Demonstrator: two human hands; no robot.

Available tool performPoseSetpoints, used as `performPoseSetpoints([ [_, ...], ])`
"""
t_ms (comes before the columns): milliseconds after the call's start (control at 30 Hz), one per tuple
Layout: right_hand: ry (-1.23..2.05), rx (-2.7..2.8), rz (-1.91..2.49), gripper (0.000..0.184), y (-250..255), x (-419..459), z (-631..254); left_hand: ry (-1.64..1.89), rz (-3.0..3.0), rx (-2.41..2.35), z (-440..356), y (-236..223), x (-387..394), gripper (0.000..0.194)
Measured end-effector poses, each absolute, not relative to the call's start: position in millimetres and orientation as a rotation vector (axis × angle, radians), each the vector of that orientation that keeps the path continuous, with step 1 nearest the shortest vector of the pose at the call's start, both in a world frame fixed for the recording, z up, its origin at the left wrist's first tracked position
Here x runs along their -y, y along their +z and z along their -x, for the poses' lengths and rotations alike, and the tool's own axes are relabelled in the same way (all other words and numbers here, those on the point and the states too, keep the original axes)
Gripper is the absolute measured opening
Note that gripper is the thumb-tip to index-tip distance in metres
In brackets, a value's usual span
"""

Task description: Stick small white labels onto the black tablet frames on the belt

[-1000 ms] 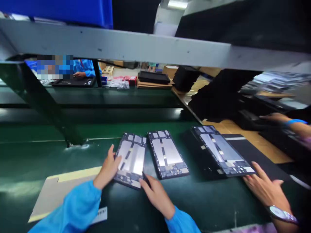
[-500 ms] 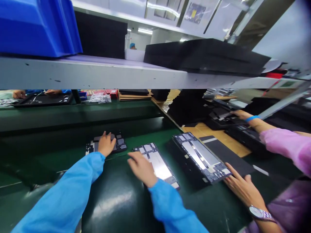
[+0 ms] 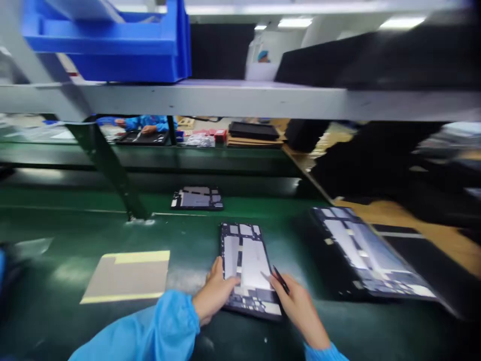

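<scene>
- In the head view, the open-backed device lies face-up in its exposed innards on the green table, in front of the person.
- The left hand is partly closed around its lower left edge, thumb over the top; the fingers beneath are mostly hidden.
- The right hand is curled, pinching a slim dark tool beside the right edge; whether it also touches the device, I cannot tell.
- Judging by looks, the device is thin, stiff and fairly light, easily steadied by one hand.
- Its bright inner plates look smooth and perhaps slippery, so the dark outer frame should give the surer hold.
- The small parts crowded at the near end look fragile; best to grip both long sides, keeping thumbs and the tool tip off them.
- A similar device lies farther back, its long frame sides equally suited to gripping.
</scene>
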State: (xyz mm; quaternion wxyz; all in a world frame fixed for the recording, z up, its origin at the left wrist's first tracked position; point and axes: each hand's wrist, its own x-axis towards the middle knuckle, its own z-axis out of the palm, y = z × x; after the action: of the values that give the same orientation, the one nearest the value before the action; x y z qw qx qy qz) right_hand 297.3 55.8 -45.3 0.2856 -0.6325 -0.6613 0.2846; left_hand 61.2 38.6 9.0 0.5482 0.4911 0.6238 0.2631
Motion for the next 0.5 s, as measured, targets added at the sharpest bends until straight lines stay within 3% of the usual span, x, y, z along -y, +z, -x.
performPoseSetpoints([
  [133, 0.855, 1.783, 1.630, 0.040, -55.0, -29.8, -284.2, 0.538, -1.030, -1.538, -34.3, 11.0, 11.5, 0.089],
  [333, 0.826, 1.672, 1.465, 0.042, 24.4, -49.7, -227.4, 1.044, -1.511, -1.870, 50.2, -11.3, 55.0, 0.039],
  [400, 0.999, 1.741, 1.223, 0.047, 54.0, -63.1, -178.6, 1.088, -1.616, -2.243, 104.1, -23.5, 63.0, 0.036],
  [500, 1.487, 1.847, 0.981, 0.052, 66.6, -85.8, -86.1, 0.877, -1.596, -2.654, 165.4, -44.0, 67.1, 0.048],
])
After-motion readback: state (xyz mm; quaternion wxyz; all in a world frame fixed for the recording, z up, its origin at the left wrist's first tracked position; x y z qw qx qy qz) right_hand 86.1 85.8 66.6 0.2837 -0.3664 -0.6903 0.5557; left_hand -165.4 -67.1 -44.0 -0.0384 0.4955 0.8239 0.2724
